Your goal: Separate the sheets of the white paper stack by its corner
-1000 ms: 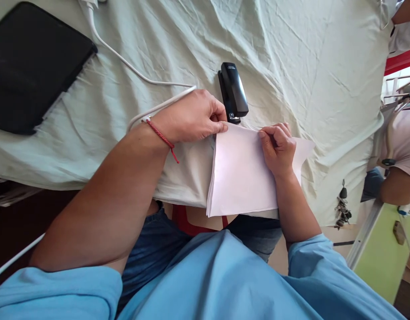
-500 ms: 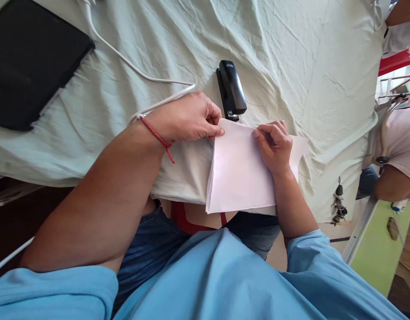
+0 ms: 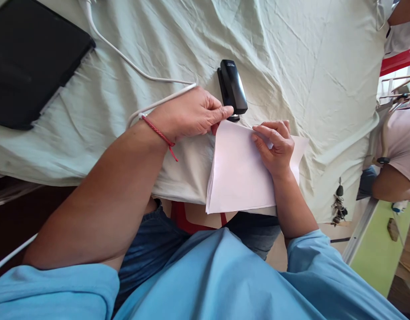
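A thin stack of white paper sheets (image 3: pixel 241 173) lies at the table's near edge, its lower part reaching over it. My left hand (image 3: pixel 200 113) is at the upper left corner of the sheets. Its thumb is stretched out past the top edge, close to the stapler, and the other fingers are partly hidden beneath. My right hand (image 3: pixel 275 144) is closed on the top edge of the sheets, thumb on the upper face. Just beyond the paper stands a black stapler (image 3: pixel 235 86), its front end towards the sheets; neither hand grips it.
A pale green cloth (image 3: pixel 308 58) with wrinkles covers the table. The white cable (image 3: pixel 138 71) runs beside my left wrist. At the upper left lies a dark flat object (image 3: pixel 34 58). Keys (image 3: pixel 339 204) sit near the right edge. Another person (image 3: pixel 400 146) is at the far right.
My left thumb has come off the paper's corner and now stretches up and right towards the stapler. My right hand has barely shifted, its fingers slightly looser on the sheets.
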Motion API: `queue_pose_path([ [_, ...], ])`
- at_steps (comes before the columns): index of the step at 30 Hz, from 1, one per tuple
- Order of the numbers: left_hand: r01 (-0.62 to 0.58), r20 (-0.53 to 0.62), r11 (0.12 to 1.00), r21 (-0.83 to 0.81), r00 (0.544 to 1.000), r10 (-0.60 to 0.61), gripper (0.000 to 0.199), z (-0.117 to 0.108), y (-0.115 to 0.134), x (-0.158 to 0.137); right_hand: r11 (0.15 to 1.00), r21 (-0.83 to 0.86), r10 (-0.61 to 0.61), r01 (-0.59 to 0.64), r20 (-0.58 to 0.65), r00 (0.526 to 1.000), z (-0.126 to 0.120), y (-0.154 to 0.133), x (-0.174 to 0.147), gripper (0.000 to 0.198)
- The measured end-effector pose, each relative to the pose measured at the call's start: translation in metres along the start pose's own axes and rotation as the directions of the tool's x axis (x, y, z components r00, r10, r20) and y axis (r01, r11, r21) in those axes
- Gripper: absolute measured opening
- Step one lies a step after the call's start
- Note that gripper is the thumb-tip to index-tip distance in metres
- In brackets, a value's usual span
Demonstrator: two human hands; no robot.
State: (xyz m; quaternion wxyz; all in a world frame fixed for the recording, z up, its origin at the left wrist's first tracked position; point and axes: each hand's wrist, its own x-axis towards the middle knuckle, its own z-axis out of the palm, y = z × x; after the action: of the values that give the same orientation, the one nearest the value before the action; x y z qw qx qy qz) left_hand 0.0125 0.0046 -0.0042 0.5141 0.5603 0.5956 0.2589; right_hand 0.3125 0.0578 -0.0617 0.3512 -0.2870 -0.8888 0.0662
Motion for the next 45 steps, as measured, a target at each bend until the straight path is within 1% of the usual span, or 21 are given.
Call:
queue_pose_path([
  [1, 0.014, 0.006, 0.999, -0.035, 1.0, -0.014, 0.048, 0.0, 0.0, 0.0, 1.0, 0.01, -0.005, 0.005, -0.003, 1.0, 0.0, -0.001, 0.0, 0.019],
  [3, 0.002, 0.019, 0.998, -0.058, 1.0, -0.001, 0.044, -0.001, -0.001, 0.0, 1.0, 0.009, -0.003, 0.003, 0.001, 1.0, -0.001, -0.002, 0.001, 0.02],
  [5, -0.023, 0.025, 1.0, -0.006, 0.999, 0.023, 0.038, -0.002, -0.004, 0.001, 1.0, 0.012, -0.013, 0.014, -0.005, 1.0, -0.002, -0.004, 0.003, 0.021],
  [9, -0.057, 0.047, 0.992, 0.11, 0.998, 0.052, 0.03, -0.004, -0.009, 0.002, 0.994, 0.084, -0.064, 0.065, -0.021, 0.998, -0.004, -0.006, 0.005, 0.016],
  [14, -0.096, 0.091, 0.986, 0.135, 0.992, 0.084, 0.04, -0.006, -0.009, 0.003, 0.996, 0.058, -0.068, 0.069, -0.012, 0.998, -0.006, -0.006, 0.006, 0.018],
  [19, -0.091, 0.12, 0.989, 0.12, 0.99, 0.077, 0.041, -0.008, -0.008, 0.003, 0.997, 0.055, -0.047, 0.046, 0.006, 0.999, -0.006, -0.003, 0.003, 0.025],
  [24, -0.096, 0.1, 0.983, 0.155, 0.992, 0.081, 0.043, -0.008, -0.01, 0.003, 0.999, 0.026, -0.047, 0.047, 0.009, 0.999, -0.006, -0.004, 0.004, 0.03],
  [26, -0.095, 0.084, 0.985, 0.145, 0.993, 0.084, 0.042, -0.008, -0.011, 0.003, 0.998, 0.034, -0.044, 0.043, 0.012, 0.999, -0.005, -0.005, 0.004, 0.03],
  [29, -0.116, 0.071, 0.988, 0.105, 0.992, 0.109, 0.043, -0.008, -0.014, 0.003, 0.997, 0.081, -0.016, 0.012, 0.049, 0.999, -0.005, -0.004, 0.003, 0.031],
  [32, -0.145, 0.068, 0.987, 0.071, 0.988, 0.14, 0.047, -0.008, -0.015, 0.003, 0.996, 0.057, 0.057, -0.063, 0.113, 0.992, -0.005, -0.002, 0.001, 0.04],
  [34, -0.151, 0.062, 0.986, 0.068, 0.987, 0.147, 0.044, -0.008, -0.014, 0.002, 0.994, 0.015, 0.102, -0.105, 0.111, 0.989, -0.005, 0.0, 0.0, 0.044],
  [36, -0.14, 0.062, 0.986, 0.085, 0.989, 0.135, 0.036, -0.009, -0.011, 0.002, 0.991, -0.022, 0.13, -0.128, 0.09, 0.987, -0.004, 0.002, 0.0, 0.044],
  [39, -0.099, 0.067, 0.988, 0.121, 0.994, 0.091, 0.027, -0.011, -0.006, -0.001, 0.988, -0.063, 0.148, -0.143, 0.082, 0.986, -0.002, 0.003, 0.0, 0.043],
  [42, -0.064, 0.071, 0.987, 0.148, 0.996, 0.054, 0.031, -0.012, -0.003, -0.004, 0.986, -0.07, 0.155, -0.148, 0.096, 0.983, -0.001, 0.004, 0.0, 0.042],
  [45, -0.065, 0.053, 0.984, 0.168, 0.997, 0.057, 0.034, -0.012, -0.004, -0.004, 0.99, -0.057, 0.134, -0.129, 0.089, 0.987, 0.0, 0.005, 0.0, 0.04],
])
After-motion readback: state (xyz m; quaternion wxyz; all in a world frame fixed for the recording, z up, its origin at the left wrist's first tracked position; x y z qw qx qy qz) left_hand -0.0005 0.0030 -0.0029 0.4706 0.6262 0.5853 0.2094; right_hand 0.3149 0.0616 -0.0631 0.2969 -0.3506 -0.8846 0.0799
